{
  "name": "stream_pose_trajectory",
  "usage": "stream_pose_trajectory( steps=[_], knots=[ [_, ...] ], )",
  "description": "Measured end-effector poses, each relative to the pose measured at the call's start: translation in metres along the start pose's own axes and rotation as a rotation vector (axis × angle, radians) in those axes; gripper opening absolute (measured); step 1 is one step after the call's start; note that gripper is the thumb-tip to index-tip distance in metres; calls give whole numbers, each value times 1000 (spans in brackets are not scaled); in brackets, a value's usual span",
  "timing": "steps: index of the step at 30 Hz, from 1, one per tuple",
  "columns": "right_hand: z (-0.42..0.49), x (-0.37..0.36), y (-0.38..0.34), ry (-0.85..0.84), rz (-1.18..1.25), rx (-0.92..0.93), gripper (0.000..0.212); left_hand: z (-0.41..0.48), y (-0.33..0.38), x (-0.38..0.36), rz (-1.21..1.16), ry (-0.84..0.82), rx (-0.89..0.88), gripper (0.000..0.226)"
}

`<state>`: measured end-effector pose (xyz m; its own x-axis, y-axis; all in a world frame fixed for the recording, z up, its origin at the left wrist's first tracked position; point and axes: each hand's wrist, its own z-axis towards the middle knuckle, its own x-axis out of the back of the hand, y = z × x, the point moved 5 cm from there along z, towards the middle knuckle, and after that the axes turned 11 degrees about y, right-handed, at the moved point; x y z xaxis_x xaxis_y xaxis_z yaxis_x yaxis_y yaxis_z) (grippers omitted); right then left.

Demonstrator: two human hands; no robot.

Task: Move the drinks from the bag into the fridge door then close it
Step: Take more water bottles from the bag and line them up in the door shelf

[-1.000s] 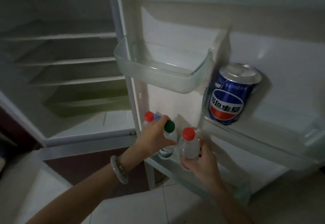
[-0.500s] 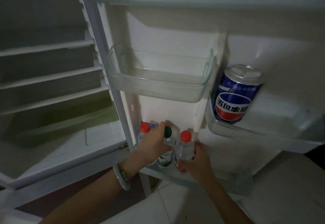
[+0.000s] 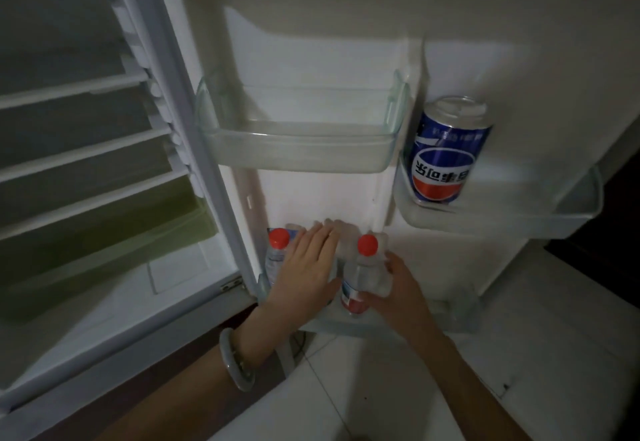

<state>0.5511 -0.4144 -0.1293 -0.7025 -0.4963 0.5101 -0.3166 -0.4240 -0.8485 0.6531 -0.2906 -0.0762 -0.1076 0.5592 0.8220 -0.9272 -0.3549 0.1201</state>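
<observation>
The red-capped bottle stands in the bottom door shelf at lower centre, held in the right hand grip. The left hand, fingers extended and holding nothing visible, covers the space between it and a second red-capped bottle. The cola can occupies the right-side door bin; the clear middle bin sits above.

**Bare arms, one pale bangle**

Two arms come up from the bottom of the frame, and both are bare, no sleeve showing anywhere along them. The left hand wears no ring that can be made out. On the left wrist sits a bangle, smooth, thick, rounded, a pale grey-green, one solid loop with no clasp visible. The right hand carries nothing: no ring, no watch, no band on the wrist.
</observation>
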Motion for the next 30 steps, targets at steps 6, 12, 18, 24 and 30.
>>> stream_pose_trajectory(
  steps=[6, 12, 18, 24, 30],
  knots=[
    [-28, 53, -20, -1, -319, 133, 80, 1, 36, 9, -118, 98, -59, 72],
    [-63, 125, -14, 38, -600, 185, 81, 0, 110, -5, -161, 91, -314, 72],
    [-89, 192, 12, 148, -693, 194, 86, 7, 179, -23, -203, 47, -414, 73],
    [-114, 285, 54, 220, -721, 149, 87, 23, 283, -52, -222, -40, -465, 80],
    [-131, 388, 105, 230, -745, 67, 85, 45, 393, -78, -173, -38, -488, 84]
  ],
)
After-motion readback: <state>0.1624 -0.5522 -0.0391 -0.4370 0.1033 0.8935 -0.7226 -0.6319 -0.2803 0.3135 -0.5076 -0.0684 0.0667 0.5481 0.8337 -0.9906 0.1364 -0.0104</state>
